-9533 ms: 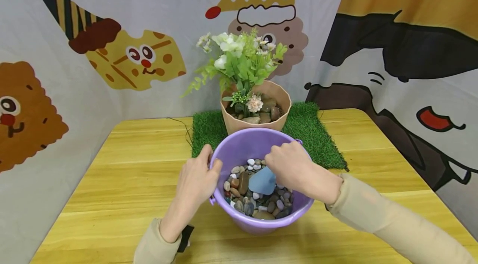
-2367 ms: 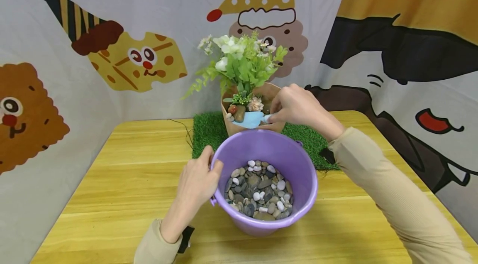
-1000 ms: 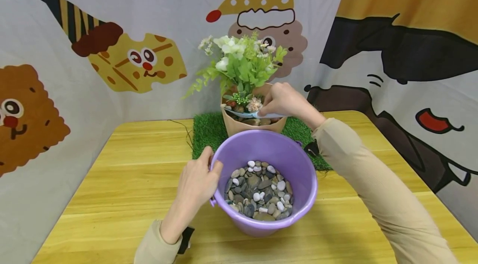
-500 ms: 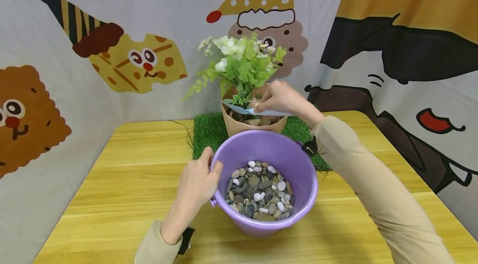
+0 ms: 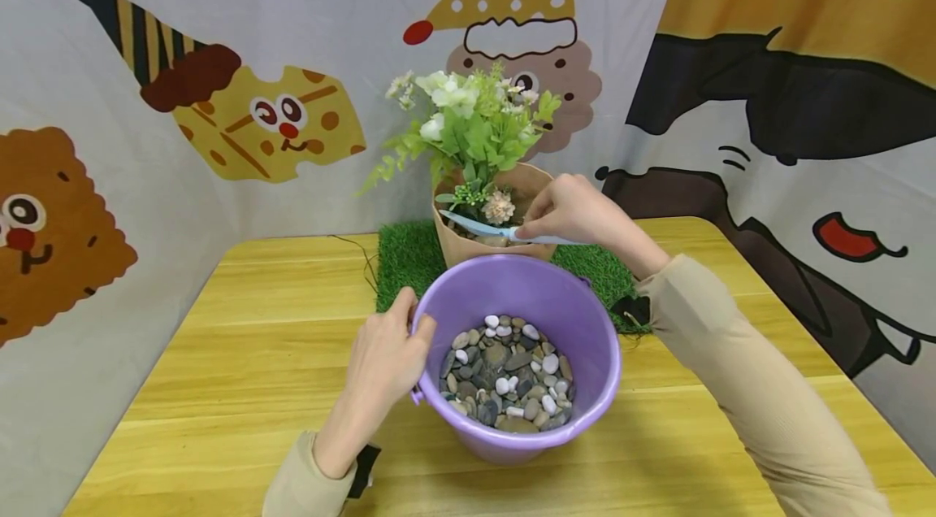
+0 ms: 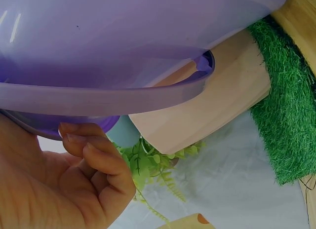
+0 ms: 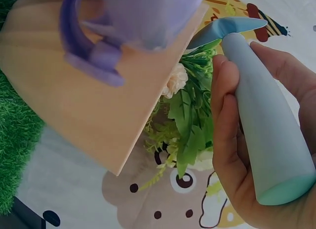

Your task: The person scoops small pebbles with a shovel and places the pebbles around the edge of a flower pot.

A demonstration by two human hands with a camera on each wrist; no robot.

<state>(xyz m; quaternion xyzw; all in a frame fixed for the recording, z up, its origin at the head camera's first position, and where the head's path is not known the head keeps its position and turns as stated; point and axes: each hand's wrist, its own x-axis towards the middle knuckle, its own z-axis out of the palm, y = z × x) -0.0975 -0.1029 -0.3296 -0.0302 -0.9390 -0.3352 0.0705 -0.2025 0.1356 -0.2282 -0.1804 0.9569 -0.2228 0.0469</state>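
Note:
My left hand [image 5: 387, 350] holds the rim of a purple bucket [image 5: 515, 285], its thumb over the edge. Grey, brown and white pebbles [image 5: 512, 375] cover the bucket's bottom. In the left wrist view the bucket's handle strap [image 6: 108, 98] passes just above curled fingers. My right hand [image 5: 574, 212] grips the handle of a light blue hand trowel [image 5: 471, 226]. The trowel's blade, seen nearly edge-on, lies over the mouth of a beige plant pot [image 5: 457, 245]; no stones show on it. The right wrist view shows fingers and thumb wrapped around the trowel's handle [image 7: 271, 125].
White flowers and green leaves [image 5: 478, 123] rise from the pot, with a pale pink blossom [image 5: 499, 206] near the blade. Under the pot lies an artificial grass mat [image 5: 402, 257] on the wooden table [image 5: 278, 322]. A cartoon-printed cloth [image 5: 307, 13] hangs behind.
The trowel went from the bucket's pebbles to the pot, carrying brown and reddish stones. It tilted there and the stones left its blade. Lately the right hand lowered slightly rightward. The left hand stayed put.

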